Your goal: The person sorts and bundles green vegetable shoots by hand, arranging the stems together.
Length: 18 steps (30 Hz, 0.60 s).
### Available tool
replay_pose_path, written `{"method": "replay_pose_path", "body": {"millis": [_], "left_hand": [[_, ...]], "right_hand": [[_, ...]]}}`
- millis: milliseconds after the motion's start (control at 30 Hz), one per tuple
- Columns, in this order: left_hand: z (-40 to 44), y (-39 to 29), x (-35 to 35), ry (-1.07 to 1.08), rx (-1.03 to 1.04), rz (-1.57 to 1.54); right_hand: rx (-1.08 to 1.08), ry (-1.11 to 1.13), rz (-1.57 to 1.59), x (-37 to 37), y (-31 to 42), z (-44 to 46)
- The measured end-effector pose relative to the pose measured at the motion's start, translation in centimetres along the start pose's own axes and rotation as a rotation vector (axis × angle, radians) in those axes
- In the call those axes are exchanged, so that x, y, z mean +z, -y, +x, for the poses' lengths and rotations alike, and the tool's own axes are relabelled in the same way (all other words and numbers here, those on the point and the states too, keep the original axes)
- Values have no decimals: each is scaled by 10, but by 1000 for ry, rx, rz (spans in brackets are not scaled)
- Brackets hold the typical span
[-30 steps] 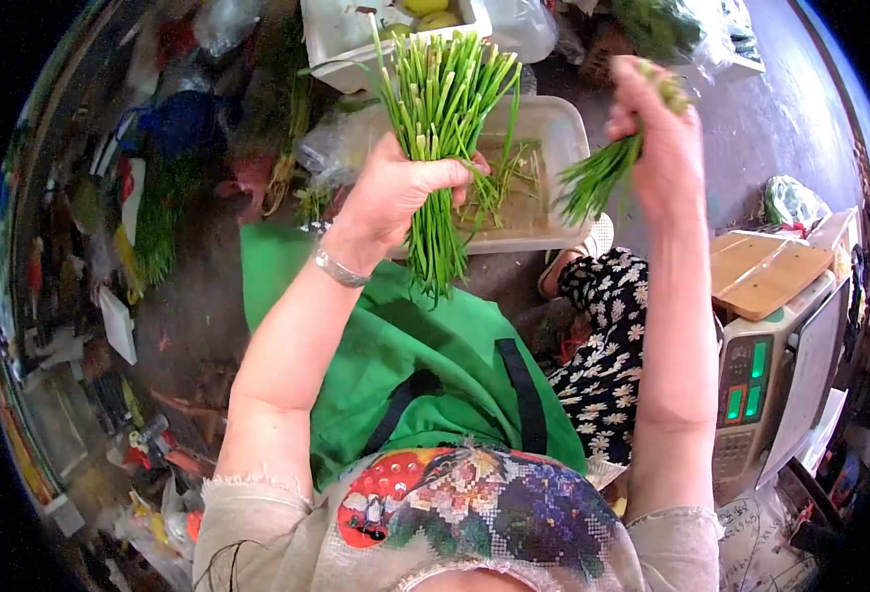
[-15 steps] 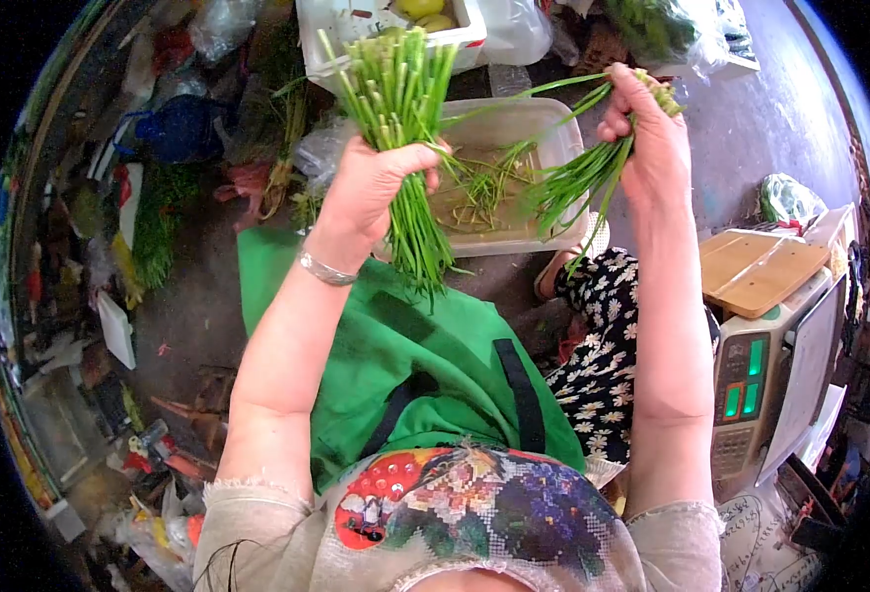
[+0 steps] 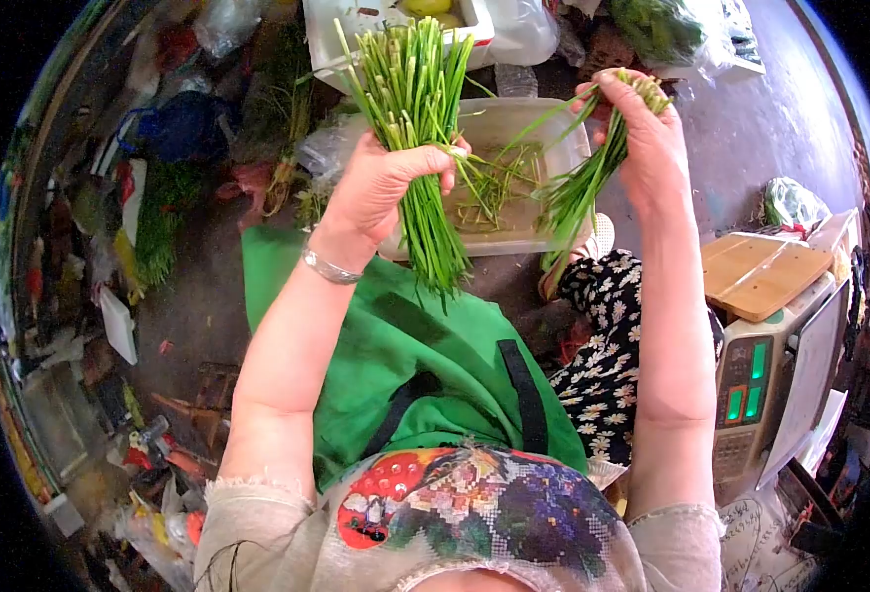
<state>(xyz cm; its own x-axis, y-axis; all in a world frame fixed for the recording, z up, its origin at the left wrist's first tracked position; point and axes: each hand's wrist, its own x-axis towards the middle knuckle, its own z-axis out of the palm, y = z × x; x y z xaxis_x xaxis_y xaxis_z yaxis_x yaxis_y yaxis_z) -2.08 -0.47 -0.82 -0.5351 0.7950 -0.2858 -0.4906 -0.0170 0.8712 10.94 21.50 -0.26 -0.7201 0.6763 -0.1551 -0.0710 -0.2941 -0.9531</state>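
Observation:
My left hand is wrapped round a thick bunch of green stalks, its pale cut ends up and its green ends hanging over the green apron. Off to the right, my right hand grips a smaller bunch of green stalks, whose thin ends droop down and to the left. Between and below the two bunches is a clear plastic tub with loose green scraps lying in it.
A white foam box with yellow-green fruit stands beyond the tub. At the right is a scale with a wooden board on top. Bagged greens lie at the top right, and more greens at the left.
The left bunch swung left, then slightly back right. My right hand has shifted a little left, and its stalks hang closer together than half a second ago.

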Motion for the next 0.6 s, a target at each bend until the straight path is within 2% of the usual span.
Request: {"method": "replay_pose_path", "body": {"millis": [167,267,467,600], "left_hand": [[-1,2,7,55,5,5],[-4,1,10,103,-71,-32],[-6,8,13,167,-185,-48],[-9,11,21,196,-174,-39]], "right_hand": [[124,116,38,17,-2,-11],[193,164,73,20,-6,-14],[194,164,122,28,-16,-17],[160,163,97,32,-19,-20]]}}
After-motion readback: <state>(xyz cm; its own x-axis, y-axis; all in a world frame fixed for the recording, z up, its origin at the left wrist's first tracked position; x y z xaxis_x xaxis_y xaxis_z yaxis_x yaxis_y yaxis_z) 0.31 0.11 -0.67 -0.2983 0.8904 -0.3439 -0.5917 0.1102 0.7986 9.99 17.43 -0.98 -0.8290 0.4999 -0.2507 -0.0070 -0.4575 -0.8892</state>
